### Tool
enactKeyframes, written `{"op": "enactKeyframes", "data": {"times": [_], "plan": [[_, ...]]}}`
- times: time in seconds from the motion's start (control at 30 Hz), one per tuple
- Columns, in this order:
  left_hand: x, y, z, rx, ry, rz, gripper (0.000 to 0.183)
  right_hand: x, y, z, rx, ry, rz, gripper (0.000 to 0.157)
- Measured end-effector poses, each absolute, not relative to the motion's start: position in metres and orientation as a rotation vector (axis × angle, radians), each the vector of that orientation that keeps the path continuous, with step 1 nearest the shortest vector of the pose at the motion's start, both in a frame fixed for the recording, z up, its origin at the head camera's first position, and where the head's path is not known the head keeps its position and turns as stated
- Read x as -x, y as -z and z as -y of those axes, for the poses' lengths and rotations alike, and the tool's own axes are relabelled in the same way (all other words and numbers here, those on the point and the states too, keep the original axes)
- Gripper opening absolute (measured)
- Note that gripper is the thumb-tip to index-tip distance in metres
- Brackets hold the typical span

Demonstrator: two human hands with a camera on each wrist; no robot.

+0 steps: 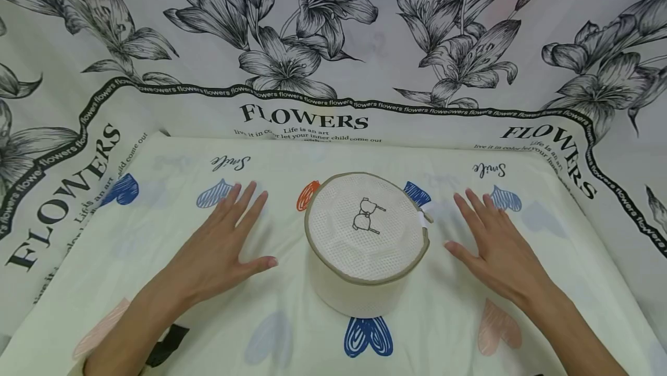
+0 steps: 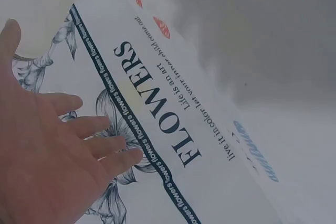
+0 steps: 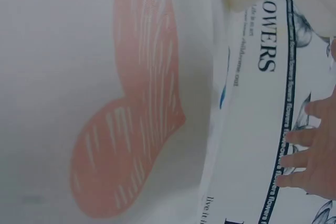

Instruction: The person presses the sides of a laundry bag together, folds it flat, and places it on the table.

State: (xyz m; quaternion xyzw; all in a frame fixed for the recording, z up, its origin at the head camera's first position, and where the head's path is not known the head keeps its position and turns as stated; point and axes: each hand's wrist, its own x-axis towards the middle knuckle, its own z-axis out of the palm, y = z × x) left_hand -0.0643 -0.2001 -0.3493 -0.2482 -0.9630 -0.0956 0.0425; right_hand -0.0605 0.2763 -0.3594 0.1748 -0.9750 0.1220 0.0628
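An embroidery hoop [image 1: 339,254] stretched with white woven fabric sits at the middle of the table. On the fabric is a dark outline of a pair of glasses [image 1: 366,216]. Below the hoop shows a pale, rounded body [image 1: 359,305]; whether it is a stand or hanging cloth, I cannot tell. My left hand [image 1: 224,248] is spread to the left of the hoop, apart from it. To its right, my right hand [image 1: 492,251] is spread too, also apart. Both palms are bare in the wrist views, the left hand [image 2: 58,150] more fully than the right hand [image 3: 317,158].
A metal screw clasp [image 1: 427,216] juts from the hoop's right edge. Cream cloth printed with hearts [image 1: 367,336] covers the table. Behind and beside it hangs a white curtain [image 1: 432,127] with black flowers and lettering. A black patch [image 1: 168,346] lies by my left forearm.
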Motion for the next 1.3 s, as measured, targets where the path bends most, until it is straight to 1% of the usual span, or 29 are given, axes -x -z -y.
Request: {"op": "enactKeyframes", "data": {"times": [0.17, 0.5, 0.77, 1.03, 1.17, 1.3], "plan": [[0.066, 0.346, 0.197, 0.79, 0.324, 2.928, 0.108, 0.06, 0.353, -0.272, -0.545, -0.412, 2.906, 0.082], [0.07, 0.331, 0.189, 0.801, 0.591, 2.962, 0.107, 0.057, 0.341, -0.26, -0.555, -0.499, 2.886, 0.082], [0.068, 0.329, 0.181, 0.798, 0.715, 2.926, 0.101, 0.053, 0.332, -0.252, -0.592, -0.623, 2.896, 0.078], [0.07, 0.326, 0.166, 0.865, 0.789, 2.869, 0.092, 0.054, 0.326, -0.239, -0.631, -0.763, 2.889, 0.074], [0.071, 0.326, 0.161, 0.909, 0.824, 2.837, 0.091, 0.055, 0.324, -0.234, -0.682, -0.88, 2.859, 0.073], [0.071, 0.325, 0.158, 0.948, 0.865, 2.791, 0.088, 0.056, 0.321, -0.229, -0.662, -1.013, 2.869, 0.069]]}}
